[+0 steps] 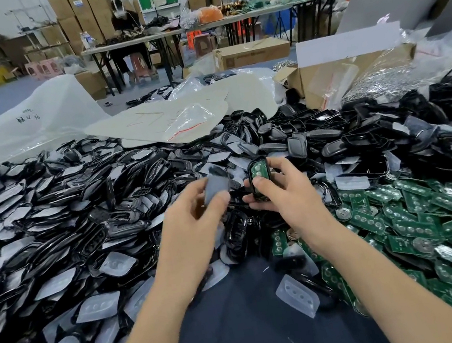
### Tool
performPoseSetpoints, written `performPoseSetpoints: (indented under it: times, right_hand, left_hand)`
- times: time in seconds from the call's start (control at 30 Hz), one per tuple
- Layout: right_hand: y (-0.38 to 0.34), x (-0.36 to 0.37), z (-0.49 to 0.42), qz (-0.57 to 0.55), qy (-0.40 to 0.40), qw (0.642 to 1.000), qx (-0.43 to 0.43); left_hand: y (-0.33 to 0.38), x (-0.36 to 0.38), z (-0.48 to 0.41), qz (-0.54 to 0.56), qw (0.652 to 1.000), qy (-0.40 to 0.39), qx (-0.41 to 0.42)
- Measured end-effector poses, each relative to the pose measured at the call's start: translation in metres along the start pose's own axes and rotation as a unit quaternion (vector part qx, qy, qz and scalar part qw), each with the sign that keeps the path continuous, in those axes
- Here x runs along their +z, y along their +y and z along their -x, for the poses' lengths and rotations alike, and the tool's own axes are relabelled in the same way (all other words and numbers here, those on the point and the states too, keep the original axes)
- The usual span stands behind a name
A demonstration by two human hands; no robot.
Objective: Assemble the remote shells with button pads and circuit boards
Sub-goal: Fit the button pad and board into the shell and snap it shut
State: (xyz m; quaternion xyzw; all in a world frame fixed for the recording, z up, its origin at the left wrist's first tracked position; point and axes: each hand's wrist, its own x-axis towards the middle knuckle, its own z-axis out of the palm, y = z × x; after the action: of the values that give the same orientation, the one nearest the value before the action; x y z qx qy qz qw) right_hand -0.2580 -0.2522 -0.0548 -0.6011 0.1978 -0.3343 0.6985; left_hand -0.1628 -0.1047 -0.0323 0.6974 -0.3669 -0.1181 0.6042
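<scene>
My right hand point(285, 194) grips a black remote shell point(258, 177) held upright, with a green circuit board seated inside it. My thumb lies across the board's lower part. My left hand point(198, 209) pinches a translucent grey button pad point(216, 186) just left of the shell, a small gap between them. Both hands hover above the heap of parts in the middle of the table.
Black shells and clear button pads point(73, 197) cover the table left and centre. Green circuit boards point(405, 216) are heaped at the right. A loose pad point(298, 295) lies on the dark cloth near me. Plastic bags point(39, 118) and a cardboard box point(351, 72) stand behind.
</scene>
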Motion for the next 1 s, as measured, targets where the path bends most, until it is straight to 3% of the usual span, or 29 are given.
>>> performPoseSetpoints:
  times: [0.13,0.33,0.77,1.0]
  right_hand:
    - [-0.001,-0.002,0.001,0.063,-0.001,0.998,-0.011]
    - [0.0,-0.007,0.001,0.105,-0.019,0.994,-0.012]
    - [0.007,-0.006,-0.005,-0.073,-0.043,0.996,0.04]
    - [0.007,-0.005,-0.007,-0.027,-0.029,0.998,0.05]
  left_hand:
    - [-0.006,0.022,-0.026,0.081,0.995,0.052,-0.018]
    - [-0.029,0.033,-0.032,0.064,0.99,0.124,0.003]
    - [-0.031,0.045,-0.027,0.107,0.991,0.084,0.0]
    - [-0.033,0.044,-0.028,0.102,0.991,0.084,-0.01]
